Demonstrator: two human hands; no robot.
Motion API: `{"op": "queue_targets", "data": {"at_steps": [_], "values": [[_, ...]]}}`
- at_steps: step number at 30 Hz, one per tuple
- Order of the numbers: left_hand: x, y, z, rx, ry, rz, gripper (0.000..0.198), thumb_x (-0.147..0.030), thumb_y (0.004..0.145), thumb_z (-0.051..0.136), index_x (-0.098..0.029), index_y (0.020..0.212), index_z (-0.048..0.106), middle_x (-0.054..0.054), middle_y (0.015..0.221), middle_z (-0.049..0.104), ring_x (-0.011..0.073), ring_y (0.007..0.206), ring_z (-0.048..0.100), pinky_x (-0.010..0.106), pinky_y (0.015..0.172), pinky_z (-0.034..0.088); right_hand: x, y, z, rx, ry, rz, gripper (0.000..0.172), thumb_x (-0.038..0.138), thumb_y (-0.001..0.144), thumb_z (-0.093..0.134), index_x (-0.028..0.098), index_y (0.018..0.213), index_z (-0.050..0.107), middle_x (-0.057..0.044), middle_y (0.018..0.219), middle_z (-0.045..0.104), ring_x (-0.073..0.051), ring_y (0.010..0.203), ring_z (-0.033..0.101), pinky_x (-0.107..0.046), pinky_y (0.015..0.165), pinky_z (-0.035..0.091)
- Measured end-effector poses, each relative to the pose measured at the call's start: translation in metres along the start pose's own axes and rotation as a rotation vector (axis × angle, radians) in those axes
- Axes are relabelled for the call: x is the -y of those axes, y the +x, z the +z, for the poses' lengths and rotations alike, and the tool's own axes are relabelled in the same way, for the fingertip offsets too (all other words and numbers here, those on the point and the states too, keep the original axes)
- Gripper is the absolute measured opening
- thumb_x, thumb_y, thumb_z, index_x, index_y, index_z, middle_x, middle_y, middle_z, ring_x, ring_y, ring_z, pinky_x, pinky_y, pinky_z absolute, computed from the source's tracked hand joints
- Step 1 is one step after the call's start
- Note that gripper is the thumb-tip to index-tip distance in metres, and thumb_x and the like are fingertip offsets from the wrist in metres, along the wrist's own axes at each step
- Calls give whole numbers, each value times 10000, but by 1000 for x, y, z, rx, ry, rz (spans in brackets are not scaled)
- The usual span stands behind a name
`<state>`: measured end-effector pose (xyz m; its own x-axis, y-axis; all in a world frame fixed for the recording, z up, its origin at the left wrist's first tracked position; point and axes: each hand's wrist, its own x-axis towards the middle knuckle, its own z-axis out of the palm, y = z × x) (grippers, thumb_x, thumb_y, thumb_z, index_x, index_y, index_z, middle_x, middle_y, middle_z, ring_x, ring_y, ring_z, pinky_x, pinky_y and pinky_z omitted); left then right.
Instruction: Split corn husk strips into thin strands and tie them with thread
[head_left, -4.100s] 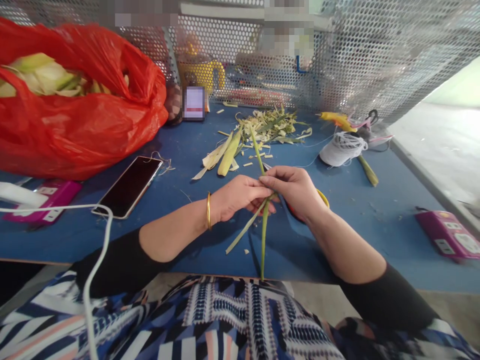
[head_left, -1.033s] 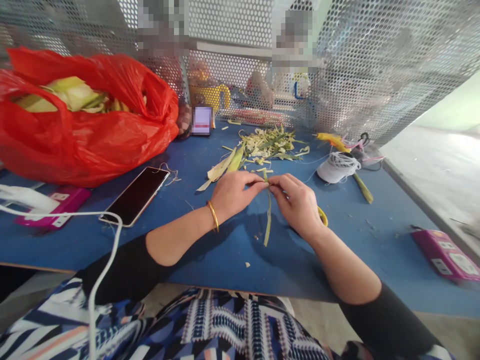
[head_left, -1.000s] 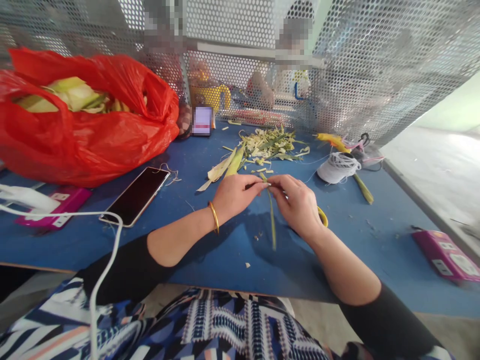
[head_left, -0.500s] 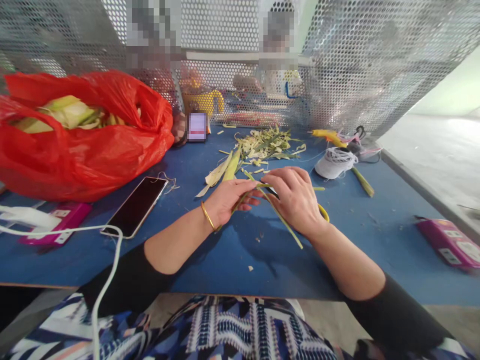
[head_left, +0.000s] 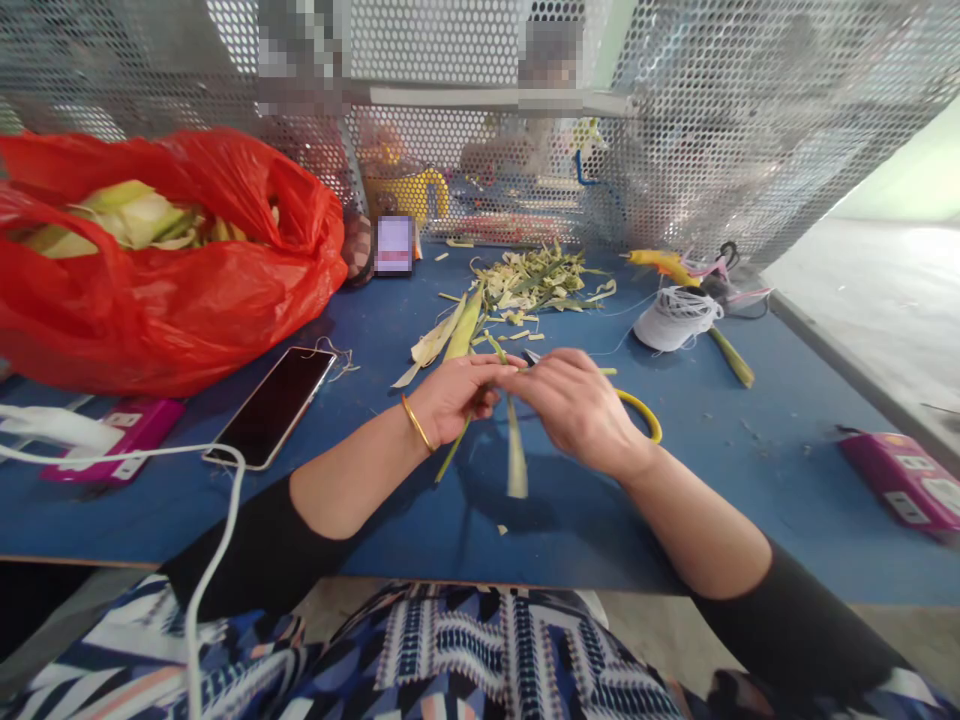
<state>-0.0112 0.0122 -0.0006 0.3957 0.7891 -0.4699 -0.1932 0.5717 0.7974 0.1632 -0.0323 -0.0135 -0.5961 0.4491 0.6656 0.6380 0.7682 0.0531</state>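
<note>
My left hand [head_left: 456, 396], with a gold bangle at the wrist, pinches green leaf strips near the middle of the blue table. My right hand [head_left: 581, 412] is closed just to its right, fingertips meeting the left ones at the strips. One pale strip [head_left: 517, 460] hangs down between the hands. Yellow-handled scissors [head_left: 643, 412] sit in my right hand, with the handle loop out to the right and a dark tip beyond the fingers. Long husk leaves [head_left: 463, 328] and a heap of cut leaf scraps [head_left: 536, 280] lie beyond the hands.
A red plastic bag [head_left: 172, 320] holding husks stands at the left. Near it lie a phone [head_left: 274, 408], a purple power strip [head_left: 142, 437] and a white cable. White thread [head_left: 671, 320] and another purple block [head_left: 904, 480] are at the right. A perforated metal screen [head_left: 480, 200] runs behind.
My right hand has moved slightly left, its fingertips now against my left hand's. The long strip that slanted down to the right is replaced by a wider pale strip hanging straight down.
</note>
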Motion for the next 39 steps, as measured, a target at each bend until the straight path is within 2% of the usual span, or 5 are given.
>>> {"op": "queue_targets", "data": {"at_steps": [6, 12, 17, 25, 39], "values": [[4, -12, 11, 98, 296, 30, 182, -152, 882, 711, -124, 703, 734, 74, 725, 770, 73, 421, 583, 185, 387, 369, -7, 1, -4, -60, 360, 771, 360, 481, 951, 626, 201, 773, 763, -41, 732, 687, -186, 691, 638, -334, 671, 470], [19, -14, 20, 188, 589, 3, 271, -133, 900, 679, -130, 630, 701, 26, 580, 715, 63, 318, 501, 194, 334, 265, 3, 6, 5, 28, 1051, 1126, 380, 549, 724, 809, 185, 702, 699, 9, 616, 644, -126, 520, 545, -279, 515, 432], [18, -5, 15, 65, 397, -120, 433, -237, 1005, 540, -123, 613, 686, 65, 569, 709, 68, 335, 497, 199, 347, 270, 4, 6, -2, -278, 650, 930, 232, 405, 864, 707, 210, 744, 672, 21, 667, 648, -113, 568, 530, -267, 567, 422], [9, 5, 4, -37, -159, -140, 395, -279, 1053, 513, -137, 744, 714, 27, 611, 679, 90, 524, 627, 189, 536, 502, 15, 0, -3, -9, -102, 99, 198, 162, 1003, 544, 206, 895, 704, -21, 754, 725, -151, 669, 610, -315, 727, 427], [5, -2, 2, 174, -250, 39, 410, -85, 843, 559, -246, 1144, 785, 68, 884, 801, 157, 739, 740, 268, 731, 590, 18, 3, 2, -8, -331, 188, 244, 124, 1009, 477, 198, 863, 657, -21, 680, 678, -177, 631, 557, -329, 744, 379]]}}
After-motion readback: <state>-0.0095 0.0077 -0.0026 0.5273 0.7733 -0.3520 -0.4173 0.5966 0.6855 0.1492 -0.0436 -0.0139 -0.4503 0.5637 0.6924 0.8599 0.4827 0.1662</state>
